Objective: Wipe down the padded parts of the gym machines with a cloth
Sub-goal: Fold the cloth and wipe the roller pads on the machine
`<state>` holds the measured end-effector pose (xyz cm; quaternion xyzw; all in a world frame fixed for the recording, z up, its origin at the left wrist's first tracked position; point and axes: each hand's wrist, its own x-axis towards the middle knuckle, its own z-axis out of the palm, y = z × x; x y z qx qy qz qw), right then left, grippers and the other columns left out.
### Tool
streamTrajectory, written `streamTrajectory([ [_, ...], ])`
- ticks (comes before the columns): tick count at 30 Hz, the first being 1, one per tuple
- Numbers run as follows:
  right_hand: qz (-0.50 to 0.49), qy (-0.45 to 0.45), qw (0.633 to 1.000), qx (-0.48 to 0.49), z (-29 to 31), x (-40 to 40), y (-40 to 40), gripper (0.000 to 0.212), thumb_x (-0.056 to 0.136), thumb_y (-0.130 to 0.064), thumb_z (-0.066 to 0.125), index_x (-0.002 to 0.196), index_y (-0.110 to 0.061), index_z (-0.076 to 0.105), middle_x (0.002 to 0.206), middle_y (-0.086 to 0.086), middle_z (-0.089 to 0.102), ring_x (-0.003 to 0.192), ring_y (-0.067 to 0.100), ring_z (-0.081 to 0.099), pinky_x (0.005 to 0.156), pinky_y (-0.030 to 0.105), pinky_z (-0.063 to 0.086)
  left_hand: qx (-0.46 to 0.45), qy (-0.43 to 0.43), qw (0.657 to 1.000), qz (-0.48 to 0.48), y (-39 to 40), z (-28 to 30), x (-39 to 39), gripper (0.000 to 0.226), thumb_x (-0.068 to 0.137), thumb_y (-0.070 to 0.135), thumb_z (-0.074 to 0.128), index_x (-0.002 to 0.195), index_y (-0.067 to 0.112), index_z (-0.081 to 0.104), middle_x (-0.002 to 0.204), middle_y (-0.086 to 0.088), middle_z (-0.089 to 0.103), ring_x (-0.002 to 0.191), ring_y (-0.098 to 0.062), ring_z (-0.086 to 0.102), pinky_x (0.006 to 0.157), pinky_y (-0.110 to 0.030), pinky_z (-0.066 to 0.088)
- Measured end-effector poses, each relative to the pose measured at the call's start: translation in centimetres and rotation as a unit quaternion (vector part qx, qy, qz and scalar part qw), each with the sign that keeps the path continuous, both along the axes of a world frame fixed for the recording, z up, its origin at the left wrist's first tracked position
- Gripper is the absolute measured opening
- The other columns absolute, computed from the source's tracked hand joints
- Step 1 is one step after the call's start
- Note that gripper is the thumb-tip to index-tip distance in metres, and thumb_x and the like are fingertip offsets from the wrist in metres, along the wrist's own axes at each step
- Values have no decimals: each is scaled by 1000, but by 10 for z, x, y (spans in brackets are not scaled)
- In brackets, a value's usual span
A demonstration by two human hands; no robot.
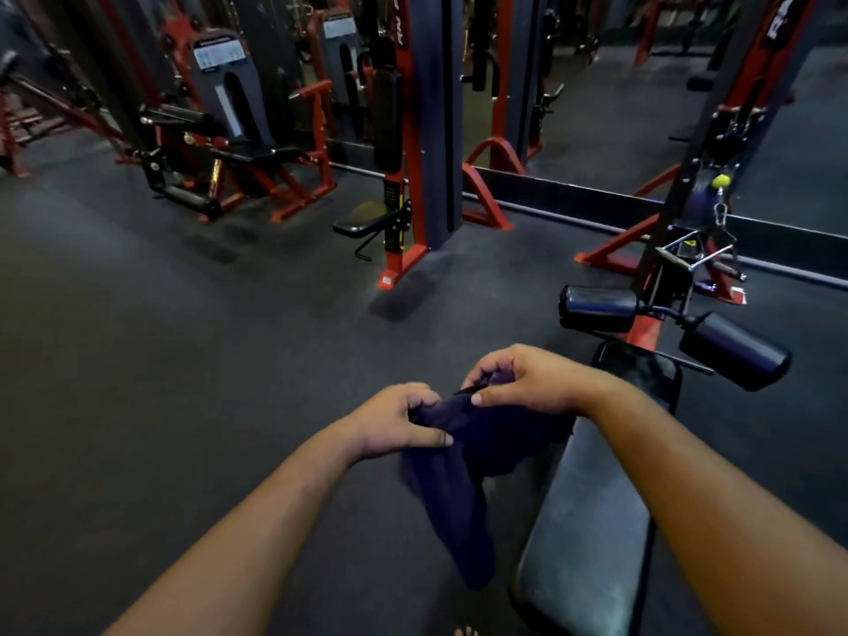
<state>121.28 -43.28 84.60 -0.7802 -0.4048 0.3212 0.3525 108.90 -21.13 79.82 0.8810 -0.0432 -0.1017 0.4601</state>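
Cloth [463, 488] hangs dark and limp beside the bench pad [592, 521], left hand [394, 422] and right hand [523, 383] pinching its top edge; soft, light, probably best bunched before wiping.

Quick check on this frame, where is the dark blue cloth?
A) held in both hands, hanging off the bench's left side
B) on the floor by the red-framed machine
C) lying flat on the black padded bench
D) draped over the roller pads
A: the left hand and right hand both grip the dark blue cloth, which hangs down over the floor beside the black padded bench, not flat on it.
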Motion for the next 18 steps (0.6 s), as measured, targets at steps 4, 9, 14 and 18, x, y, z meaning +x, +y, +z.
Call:
streamTrajectory([
  [4, -45, -221, 965, -134, 7, 31, 14, 33, 92, -62, 60, 74, -34, 59, 74, -11, 61, 75, 12, 60, 70, 33, 49, 58, 15, 998, -4, 25, 4, 31, 29, 76, 43, 83, 90, 23, 67, 93, 1, 66, 91, -18, 65, 82, -39, 51],
  [9, -150, -338, 907, -203, 1, 62, 23, 45, 92, -73, 46, 69, -34, 47, 76, -11, 54, 79, 21, 60, 67, 35, 46, 232, 48, 971, 22, 98, -14, 69, 37, 76, 61, 73, 84, 28, 59, 85, 10, 67, 81, -12, 64, 77, -42, 54],
  [14, -310, -325, 860, -241, -14, 92, 38, 62, 79, -84, 53, 73, -22, 55, 74, -4, 61, 81, 24, 64, 72, 38, 52, 300, 32, 952, 55, 177, -14, 114, 44, 82, 62, 71, 76, 24, 51, 77, 5, 63, 74, -15, 60, 63, -35, 44],
  [18, -345, -271, 848, -298, -12, 101, 65, 57, 81, -79, 59, 79, -21, 60, 76, -6, 51, 89, 24, 56, 68, 38, 47, 149, -5, 985, 88, 231, -21, 153, 34, 89, 46, 73, 74, 23, 52, 70, 6, 62, 69, -15, 59, 62, -33, 42],
])
